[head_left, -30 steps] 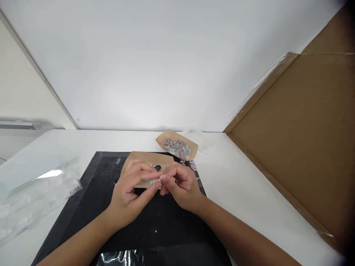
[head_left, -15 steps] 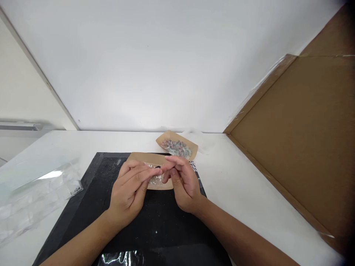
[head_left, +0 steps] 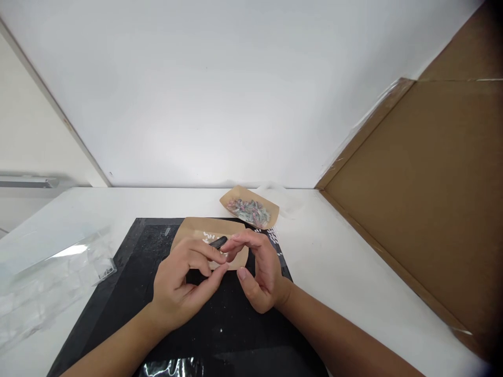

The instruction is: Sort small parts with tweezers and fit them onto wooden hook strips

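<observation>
Over the near edge of a brown paper tray (head_left: 184,229), my left hand (head_left: 184,283) has its thumb and index fingertips pinched close together. Whatever lies between them is too small to make out. My right hand (head_left: 261,269) is curved, its thumb well apart from its fingers. Its fingertips meet the left index fingertip or lie just beside it; I cannot tell which. Small white pieces (head_left: 207,236) lie in the tray. A dark, rounded stick-like object (head_left: 219,242) shows behind my left fingers, its lower end hidden by them.
A second paper tray (head_left: 274,210) behind holds small wrapped pieces in grey-green and pink. A black mat (head_left: 236,324) lies beneath my hands, with white pieces (head_left: 272,234) at its far right corner. Clear plastic packaging (head_left: 58,283) lies left; a cardboard panel (head_left: 424,199) stands right.
My right thumb has swung down away from its fingers, opening that hand. My left fingers have bent and shifted lower, and more of the tray and dark object now shows.
</observation>
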Available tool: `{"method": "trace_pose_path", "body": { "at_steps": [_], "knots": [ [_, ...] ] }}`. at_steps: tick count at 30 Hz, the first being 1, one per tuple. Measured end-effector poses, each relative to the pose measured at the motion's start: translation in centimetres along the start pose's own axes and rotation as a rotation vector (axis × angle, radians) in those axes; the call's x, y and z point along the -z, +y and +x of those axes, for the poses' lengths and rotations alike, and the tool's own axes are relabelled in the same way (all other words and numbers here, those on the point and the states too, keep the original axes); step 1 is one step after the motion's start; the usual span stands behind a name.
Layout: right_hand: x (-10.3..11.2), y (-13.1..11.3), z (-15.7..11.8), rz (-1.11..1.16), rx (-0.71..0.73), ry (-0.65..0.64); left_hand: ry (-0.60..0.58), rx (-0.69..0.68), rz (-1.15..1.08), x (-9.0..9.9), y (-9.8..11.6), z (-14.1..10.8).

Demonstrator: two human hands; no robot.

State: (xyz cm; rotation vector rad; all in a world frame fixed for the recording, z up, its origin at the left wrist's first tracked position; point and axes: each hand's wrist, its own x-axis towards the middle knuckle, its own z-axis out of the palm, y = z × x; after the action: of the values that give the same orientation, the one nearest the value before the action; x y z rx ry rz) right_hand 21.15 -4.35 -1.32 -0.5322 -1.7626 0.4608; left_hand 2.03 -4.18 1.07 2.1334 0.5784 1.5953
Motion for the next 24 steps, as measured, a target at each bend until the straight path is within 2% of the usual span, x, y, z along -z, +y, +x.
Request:
{"method": "trace_pose_path", "body": {
  "at_steps": [2,7,14,21,24],
  "knots": [
    [0.0,0.1,-0.1,-0.004,-0.005,0.003,0.021,0.117,-0.131,0.0,0.2,-0.1],
    [0.2,0.3,-0.1,0.000,-0.005,-0.003,0.063,0.255,-0.333,-0.1,0.3,-0.5],
    [0.2,0.2,-0.1,0.007,-0.028,-0.018,0.104,0.476,-0.734,-0.3,0.1,-0.6],
    [0.4,0.4,0.2,-0.032,0.014,-0.033,0.066,0.514,-0.910,-0.2,1.1,-0.1],
    [0.6,0.4,0.6,-0.226,0.072,-0.133,0.053,0.527,-0.943,-0.3,1.1,-0.2]
  ]
}}
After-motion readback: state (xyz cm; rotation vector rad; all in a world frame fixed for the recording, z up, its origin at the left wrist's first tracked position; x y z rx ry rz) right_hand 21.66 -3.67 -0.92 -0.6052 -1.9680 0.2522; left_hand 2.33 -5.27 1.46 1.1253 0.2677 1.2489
